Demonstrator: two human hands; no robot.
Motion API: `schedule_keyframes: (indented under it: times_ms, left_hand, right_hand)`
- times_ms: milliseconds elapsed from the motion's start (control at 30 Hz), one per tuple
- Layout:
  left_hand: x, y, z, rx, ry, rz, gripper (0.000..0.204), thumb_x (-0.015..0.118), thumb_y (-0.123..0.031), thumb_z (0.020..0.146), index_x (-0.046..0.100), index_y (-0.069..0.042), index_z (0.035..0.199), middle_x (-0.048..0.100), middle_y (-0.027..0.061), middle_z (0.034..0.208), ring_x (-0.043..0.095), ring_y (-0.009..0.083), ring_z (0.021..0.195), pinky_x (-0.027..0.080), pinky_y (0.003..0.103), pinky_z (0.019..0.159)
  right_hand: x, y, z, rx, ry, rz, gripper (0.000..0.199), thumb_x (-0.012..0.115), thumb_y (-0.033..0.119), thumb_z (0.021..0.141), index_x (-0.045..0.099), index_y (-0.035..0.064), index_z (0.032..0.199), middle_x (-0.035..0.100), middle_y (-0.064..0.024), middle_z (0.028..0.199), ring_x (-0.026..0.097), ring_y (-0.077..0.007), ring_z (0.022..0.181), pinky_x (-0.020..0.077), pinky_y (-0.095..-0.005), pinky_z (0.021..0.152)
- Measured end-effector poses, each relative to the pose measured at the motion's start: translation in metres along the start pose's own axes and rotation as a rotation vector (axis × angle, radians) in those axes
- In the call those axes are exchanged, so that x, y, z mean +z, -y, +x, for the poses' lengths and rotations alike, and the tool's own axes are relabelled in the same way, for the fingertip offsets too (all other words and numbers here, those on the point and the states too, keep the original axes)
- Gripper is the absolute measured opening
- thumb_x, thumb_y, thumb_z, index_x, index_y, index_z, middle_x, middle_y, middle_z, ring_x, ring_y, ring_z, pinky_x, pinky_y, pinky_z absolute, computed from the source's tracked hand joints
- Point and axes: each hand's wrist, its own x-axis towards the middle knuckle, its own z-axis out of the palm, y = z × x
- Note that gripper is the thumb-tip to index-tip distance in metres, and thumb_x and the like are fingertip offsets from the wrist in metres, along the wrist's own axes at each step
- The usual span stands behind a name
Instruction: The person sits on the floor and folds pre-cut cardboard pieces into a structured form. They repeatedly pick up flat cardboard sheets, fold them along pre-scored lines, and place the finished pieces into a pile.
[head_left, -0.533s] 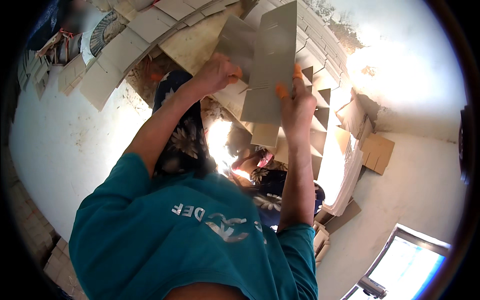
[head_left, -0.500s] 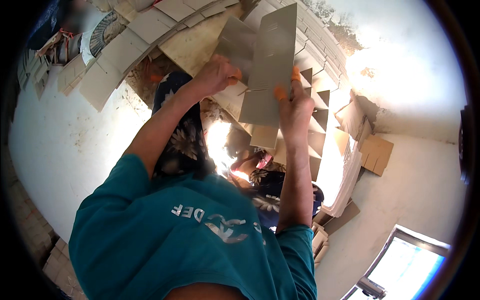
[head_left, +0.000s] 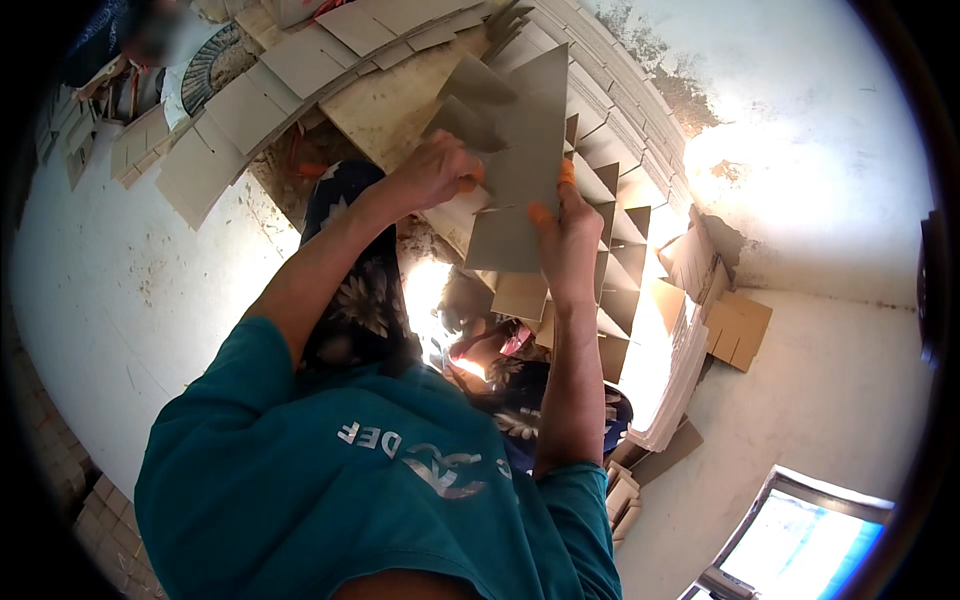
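My right hand (head_left: 572,228), with orange covers on its thumb and a finger, grips the right edge of a grey slotted cardboard sheet (head_left: 525,150). The sheet stands tilted over a cardboard divider grid (head_left: 625,262) made of crossed strips. My left hand (head_left: 436,172) is closed beside the sheet's left side, an orange cover showing on its thumb. What its fingers pinch, if anything, is hidden. Next to it, thin upright cardboard strips (head_left: 475,95) lean into the grid. A brown cardboard flap (head_left: 519,297) shows below the sheet.
Long stacks of cardboard pieces (head_left: 610,80) run along the wall, and more slotted sheets (head_left: 290,80) lie in a row at the upper left. A wooden board (head_left: 385,105) lies beyond my left hand. Brown slotted cardboard (head_left: 739,330) rests at the right wall. A window (head_left: 800,535) is at the lower right.
The grey sheet sits slightly lower in the picture and fewer of its slits show. My right hand has come down with it; my left stays closed beside it. The whole view has shifted a little.
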Motion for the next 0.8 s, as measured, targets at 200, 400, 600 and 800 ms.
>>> schedule_keyframes:
  times_ms: [200,400,600,800]
  left_hand:
    - [-0.006,-0.011,0.009,-0.013,0.068,0.011,0.01,0.067,-0.006,0.063,0.065,-0.006,0.073,0.059,0.0096,0.065,0.057,0.0245,0.074,0.039,0.037,0.079]
    - [0.001,0.003,0.007,-0.005,0.075,-0.031,0.01,0.069,-0.006,0.064,0.065,-0.007,0.073,0.059,0.0074,0.066,0.056,0.0243,0.074,0.038,0.036,0.08]
    - [-0.002,-0.005,0.003,0.012,0.139,-0.005,0.008,0.069,-0.007,0.066,0.065,-0.007,0.073,0.06,0.0068,0.068,0.056,0.0232,0.073,0.038,0.035,0.081]
    - [-0.008,-0.01,0.002,0.006,0.199,0.092,0.025,0.072,-0.01,0.066,0.067,-0.005,0.09,0.061,0.0071,0.079,0.054,0.0255,0.084,0.041,0.038,0.082]
  right_hand:
    - [0.023,-0.036,0.011,0.016,0.089,0.059,0.031,0.059,-0.001,0.073,0.057,-0.0057,0.103,0.056,-0.0155,0.065,0.053,-0.018,0.053,0.0431,-0.029,0.052]
    - [0.023,-0.02,0.009,-0.048,0.157,-0.078,0.027,0.058,-0.002,0.074,0.054,-0.0073,0.1,0.059,-0.0216,0.07,0.06,-0.034,0.061,0.0466,-0.0387,0.055]
    - [0.065,-0.031,-0.006,-0.038,0.221,-0.349,0.041,0.056,0.001,0.076,0.048,-0.0087,0.114,0.06,-0.023,0.071,0.062,-0.0389,0.068,0.0488,-0.045,0.056]
    - [0.061,-0.033,-0.014,0.025,0.201,-0.314,0.04,0.066,0.018,0.079,0.057,-0.004,0.111,0.06,-0.0191,0.066,0.061,-0.0343,0.062,0.0467,-0.0423,0.052]
